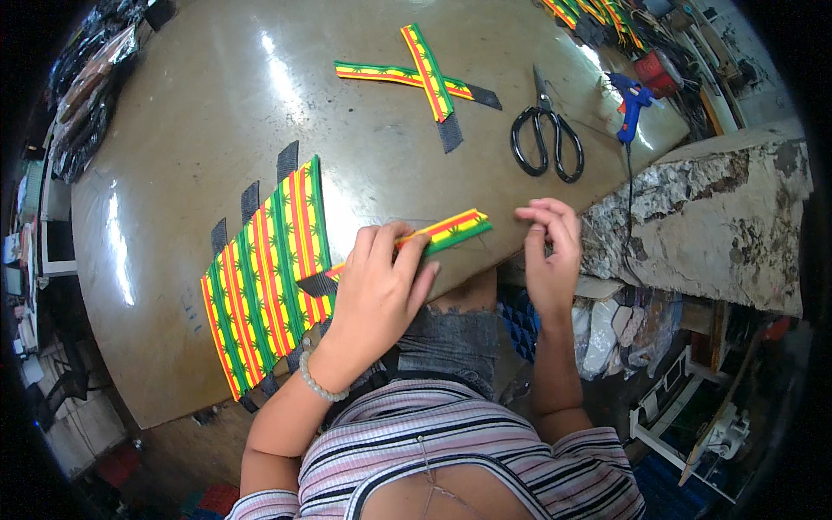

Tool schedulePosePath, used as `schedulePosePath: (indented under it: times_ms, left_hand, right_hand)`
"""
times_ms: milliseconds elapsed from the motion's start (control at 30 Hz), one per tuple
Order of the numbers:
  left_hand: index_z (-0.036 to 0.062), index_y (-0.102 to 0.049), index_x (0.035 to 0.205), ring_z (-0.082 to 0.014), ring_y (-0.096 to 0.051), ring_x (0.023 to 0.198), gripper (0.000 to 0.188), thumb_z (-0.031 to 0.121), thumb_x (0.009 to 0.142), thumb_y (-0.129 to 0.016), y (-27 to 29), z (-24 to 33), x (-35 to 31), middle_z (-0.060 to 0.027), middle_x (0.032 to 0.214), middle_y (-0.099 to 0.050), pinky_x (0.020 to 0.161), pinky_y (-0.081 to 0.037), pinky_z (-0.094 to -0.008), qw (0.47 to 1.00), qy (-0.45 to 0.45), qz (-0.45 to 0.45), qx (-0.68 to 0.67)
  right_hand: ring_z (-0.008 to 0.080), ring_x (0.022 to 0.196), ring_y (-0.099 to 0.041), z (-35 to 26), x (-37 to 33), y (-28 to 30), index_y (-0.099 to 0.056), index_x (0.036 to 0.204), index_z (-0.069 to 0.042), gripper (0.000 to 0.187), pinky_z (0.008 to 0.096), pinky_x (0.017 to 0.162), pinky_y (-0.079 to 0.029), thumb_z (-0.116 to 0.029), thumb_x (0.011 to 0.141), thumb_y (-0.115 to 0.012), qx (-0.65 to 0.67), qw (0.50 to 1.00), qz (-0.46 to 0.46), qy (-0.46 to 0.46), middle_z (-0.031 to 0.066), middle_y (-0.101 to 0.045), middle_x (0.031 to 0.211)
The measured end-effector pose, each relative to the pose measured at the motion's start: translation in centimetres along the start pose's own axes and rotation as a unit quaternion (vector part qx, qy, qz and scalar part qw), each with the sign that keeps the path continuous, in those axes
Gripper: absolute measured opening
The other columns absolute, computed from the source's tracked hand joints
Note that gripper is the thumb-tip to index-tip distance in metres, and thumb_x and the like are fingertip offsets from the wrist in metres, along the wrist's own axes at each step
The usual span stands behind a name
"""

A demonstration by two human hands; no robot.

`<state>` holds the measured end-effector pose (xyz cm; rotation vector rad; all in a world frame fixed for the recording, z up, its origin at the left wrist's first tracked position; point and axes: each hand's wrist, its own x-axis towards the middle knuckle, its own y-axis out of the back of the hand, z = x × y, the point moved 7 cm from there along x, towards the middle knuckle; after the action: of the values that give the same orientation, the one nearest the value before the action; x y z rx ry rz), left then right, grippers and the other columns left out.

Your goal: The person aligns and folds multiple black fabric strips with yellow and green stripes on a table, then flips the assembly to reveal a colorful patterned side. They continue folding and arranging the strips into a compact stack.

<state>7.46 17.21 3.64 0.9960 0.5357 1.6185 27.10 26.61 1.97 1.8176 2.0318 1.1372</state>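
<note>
My left hand point(380, 282) is closed on a patterned strap point(458, 232) striped green, yellow and red with leaf prints. One end of the strap sticks out to the right of my fingers; its black end tab shows on the left. My right hand point(552, 251) is raised near the table edge, just right of the strap's free end. Its fingers are loosely bent and apart, with nothing visible in them. Several matching straps with black tabs lie side by side as a fanned panel point(269, 269), left of my left hand.
Two more straps point(429, 74) lie crossed at the far middle of the shiny table point(173, 191). Black-handled scissors point(546, 130) and a blue glue gun point(631, 108) with a cord are at right. A rough block point(711, 217) adjoins the table's right edge. Plastic-wrapped bundles point(95, 95) stand far left.
</note>
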Motion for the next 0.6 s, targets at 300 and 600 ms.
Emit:
schedulePosePath:
  times_ms: [300, 600]
  left_hand:
    - [-0.0068, -0.071, 0.107, -0.0116, -0.062, 0.070, 0.034, 0.025, 0.105, -0.061, 2.6, -1.5, 2.5, -0.0094, 0.077, -0.068, 0.065, -0.050, -0.0281, 0.916, 0.181, -0.090, -0.345]
    - [-0.0052, -0.068, 0.117, -0.0051, -0.057, 0.082, 0.033, 0.025, 0.105, -0.061, -0.2, -1.3, 0.1, -0.0025, 0.090, -0.068, 0.072, -0.049, -0.0241, 0.865, 0.225, -0.107, -0.436]
  right_hand:
    - [0.0154, 0.109, -0.062, -0.9, -1.4, -1.1, -0.055, 0.136, 0.005, 0.033, 0.0292, 0.091, -0.053, -0.007, 0.105, -0.055, 0.427, 0.896, -0.036, -0.120, 0.0122, -0.063, 0.126]
    - [0.0133, 0.099, -0.065, -3.0, -0.3, -2.5, -0.052, 0.139, 0.008, 0.044, 0.0252, 0.080, -0.057, 0.003, 0.097, -0.066, 0.479, 0.854, -0.141, -0.147, 0.0117, -0.062, 0.118]
